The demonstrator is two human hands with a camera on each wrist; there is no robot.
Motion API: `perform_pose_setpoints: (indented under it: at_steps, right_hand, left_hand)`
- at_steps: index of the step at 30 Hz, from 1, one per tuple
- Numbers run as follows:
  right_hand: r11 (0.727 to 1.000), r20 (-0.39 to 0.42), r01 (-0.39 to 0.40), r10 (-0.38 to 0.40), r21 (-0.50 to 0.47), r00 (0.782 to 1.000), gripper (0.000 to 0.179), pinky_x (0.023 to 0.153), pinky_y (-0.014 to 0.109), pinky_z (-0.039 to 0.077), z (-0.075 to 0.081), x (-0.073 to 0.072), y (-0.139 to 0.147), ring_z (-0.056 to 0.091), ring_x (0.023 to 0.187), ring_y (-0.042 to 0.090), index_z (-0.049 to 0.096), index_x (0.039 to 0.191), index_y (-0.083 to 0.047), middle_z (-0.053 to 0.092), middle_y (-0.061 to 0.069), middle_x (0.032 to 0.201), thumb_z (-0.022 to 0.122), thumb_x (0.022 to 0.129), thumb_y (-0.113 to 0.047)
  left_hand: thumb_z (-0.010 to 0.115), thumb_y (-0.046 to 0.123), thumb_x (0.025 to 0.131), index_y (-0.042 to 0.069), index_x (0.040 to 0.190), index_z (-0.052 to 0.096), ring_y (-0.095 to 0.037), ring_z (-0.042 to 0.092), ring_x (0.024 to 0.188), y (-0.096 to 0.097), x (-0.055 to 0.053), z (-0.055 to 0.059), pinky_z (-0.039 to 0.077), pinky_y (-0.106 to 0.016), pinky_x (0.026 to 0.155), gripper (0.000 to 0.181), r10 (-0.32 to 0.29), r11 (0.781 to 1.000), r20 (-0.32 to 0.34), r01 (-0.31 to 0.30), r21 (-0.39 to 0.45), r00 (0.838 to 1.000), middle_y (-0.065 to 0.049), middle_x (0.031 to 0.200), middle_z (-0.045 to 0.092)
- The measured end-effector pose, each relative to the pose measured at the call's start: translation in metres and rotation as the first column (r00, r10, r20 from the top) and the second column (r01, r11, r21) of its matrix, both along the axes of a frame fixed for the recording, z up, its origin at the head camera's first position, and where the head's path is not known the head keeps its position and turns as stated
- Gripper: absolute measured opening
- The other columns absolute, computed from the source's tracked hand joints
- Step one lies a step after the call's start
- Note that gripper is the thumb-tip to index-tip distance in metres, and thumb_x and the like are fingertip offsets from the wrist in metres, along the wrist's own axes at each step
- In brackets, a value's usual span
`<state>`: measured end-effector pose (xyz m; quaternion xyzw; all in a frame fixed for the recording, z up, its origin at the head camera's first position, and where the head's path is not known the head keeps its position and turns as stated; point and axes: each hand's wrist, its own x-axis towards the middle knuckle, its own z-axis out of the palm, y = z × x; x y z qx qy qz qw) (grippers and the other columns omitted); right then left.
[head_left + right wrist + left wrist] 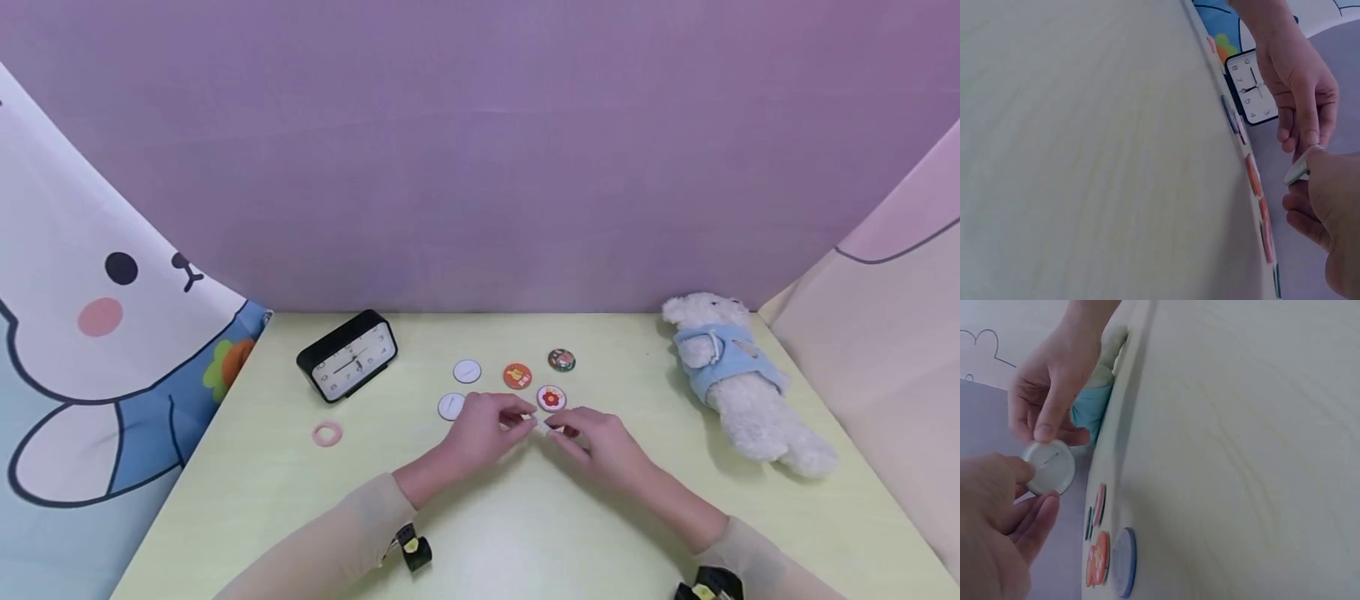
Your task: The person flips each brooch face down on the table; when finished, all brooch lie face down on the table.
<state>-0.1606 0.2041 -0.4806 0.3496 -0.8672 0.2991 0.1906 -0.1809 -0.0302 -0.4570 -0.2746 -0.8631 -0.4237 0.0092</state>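
Observation:
Between both hands, held above the table, is a round pin-back badge (pixel 1050 467), its whitish back and thin pin visible in the left wrist view. My left hand (pixel 480 429) pinches one side of its rim with thumb and fingers. The opposite side is pinched by my right hand (pixel 600 442). In the right wrist view the badge (pixel 1300 167) appears nearly edge-on. Just beyond the hands lie an orange badge (pixel 517 376), a dark green patterned badge (pixel 561 359) and a red-flower badge (pixel 551 398). Two badges lie white side up, one farther back (pixel 467 371), one nearer (pixel 452 407).
At the back left of the table (pixel 480 542) stands a black clock (pixel 358 358). A pink ring (pixel 327 433) lies in front of it. On the right lies a white plush toy (pixel 738 383) in blue clothing. A purple cloth backdrop (pixel 480 167) rises behind the table.

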Motion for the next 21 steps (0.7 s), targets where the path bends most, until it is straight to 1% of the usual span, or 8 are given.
perform_pose_setpoints:
  at_steps: [3, 5, 8, 10, 12, 14, 17, 21]
  right_hand:
    - [0.999, -0.039, 0.018, -0.019, -0.045, 0.999, 0.023, 0.069, 0.024, 0.064, 0.007, -0.001, -0.001, 0.074, 0.079, 0.01, 0.078, 0.106, -0.009, 0.081, 0.003, 0.096, 0.085, 0.086, -0.002]
    - [0.997, -0.033, 0.038, -0.041, -0.072, 0.999, 0.021, 0.066, 0.026, 0.064, 0.013, -0.002, -0.001, 0.074, 0.078, 0.009, 0.078, 0.105, -0.009, 0.081, 0.002, 0.094, 0.084, 0.087, -0.001]
    - [0.991, 0.012, 0.07, -0.07, -0.11, 0.998, 0.019, 0.063, 0.03, 0.064, 0.019, -0.002, -0.001, 0.072, 0.077, 0.007, 0.079, 0.104, -0.009, 0.081, 0.001, 0.092, 0.083, 0.088, 0.001]
    - [0.987, 0.046, 0.085, -0.079, -0.134, 0.996, 0.018, 0.062, 0.032, 0.063, 0.022, -0.003, -0.001, 0.071, 0.076, 0.005, 0.079, 0.104, -0.009, 0.08, 0.0, 0.089, 0.082, 0.089, 0.001]
    - [0.984, 0.081, 0.092, -0.08, -0.154, 0.994, 0.017, 0.064, 0.03, 0.064, 0.023, -0.003, -0.001, 0.07, 0.075, 0.002, 0.079, 0.104, -0.01, 0.08, -0.001, 0.087, 0.081, 0.091, 0.001]
    - [0.981, 0.11, 0.092, -0.074, -0.168, 0.991, 0.015, 0.065, 0.027, 0.063, 0.025, -0.003, -0.001, 0.069, 0.075, 0.0, 0.079, 0.105, -0.01, 0.08, -0.002, 0.086, 0.079, 0.093, -0.001]
    - [0.978, 0.135, 0.086, -0.061, -0.188, 0.989, 0.017, 0.067, 0.022, 0.062, 0.027, -0.002, -0.002, 0.07, 0.074, 0.0, 0.078, 0.108, -0.009, 0.08, -0.003, 0.086, 0.078, 0.094, 0.001]
    - [0.974, 0.159, 0.084, -0.051, -0.21, 0.986, 0.02, 0.067, 0.022, 0.061, 0.031, -0.001, -0.004, 0.071, 0.073, 0.004, 0.076, 0.113, -0.008, 0.079, -0.004, 0.085, 0.076, 0.095, 0.002]
  left_hand:
    - [0.078, 0.011, 0.097, 0.004, 0.114, 0.081, -0.016, 0.081, 0.087, 0.0, 0.001, 0.006, 0.06, -0.011, 0.076, 0.019, 0.024, 0.997, -0.028, -0.022, 0.078, 0.999, -0.01, 0.104, 0.083]
    - [0.078, 0.011, 0.097, 0.003, 0.117, 0.08, -0.018, 0.082, 0.088, 0.0, 0.002, 0.009, 0.061, -0.013, 0.076, 0.021, 0.028, 0.993, -0.047, -0.023, 0.115, 0.999, -0.011, 0.106, 0.083]
    - [0.079, 0.007, 0.095, 0.001, 0.12, 0.078, -0.021, 0.082, 0.089, -0.001, 0.004, 0.011, 0.065, -0.023, 0.078, 0.026, 0.017, 0.988, -0.086, -0.004, 0.153, 0.996, -0.014, 0.111, 0.082]
    - [0.08, 0.006, 0.093, 0.001, 0.122, 0.077, -0.023, 0.082, 0.09, 0.0, 0.005, 0.012, 0.067, -0.03, 0.078, 0.029, 0.014, 0.988, -0.118, 0.004, 0.152, 0.993, -0.015, 0.113, 0.081]
    - [0.081, 0.004, 0.092, 0.0, 0.123, 0.077, -0.024, 0.082, 0.089, 0.0, 0.006, 0.012, 0.068, -0.034, 0.078, 0.032, 0.009, 0.989, -0.157, 0.014, 0.147, 0.988, -0.016, 0.113, 0.081]
    - [0.083, 0.004, 0.09, 0.002, 0.124, 0.077, -0.023, 0.082, 0.088, 0.0, 0.007, 0.013, 0.068, -0.034, 0.077, 0.035, 0.007, 0.991, -0.187, 0.019, 0.134, 0.982, -0.016, 0.114, 0.081]
    - [0.086, 0.005, 0.088, 0.003, 0.126, 0.076, -0.023, 0.082, 0.089, -0.002, 0.008, 0.013, 0.067, -0.031, 0.078, 0.04, -0.004, 0.993, -0.221, 0.029, 0.111, 0.975, -0.015, 0.115, 0.081]
    - [0.09, 0.008, 0.085, 0.003, 0.129, 0.075, -0.026, 0.08, 0.091, -0.003, 0.008, 0.013, 0.067, -0.032, 0.079, 0.047, -0.018, 0.995, -0.24, 0.041, 0.09, 0.97, -0.014, 0.116, 0.08]
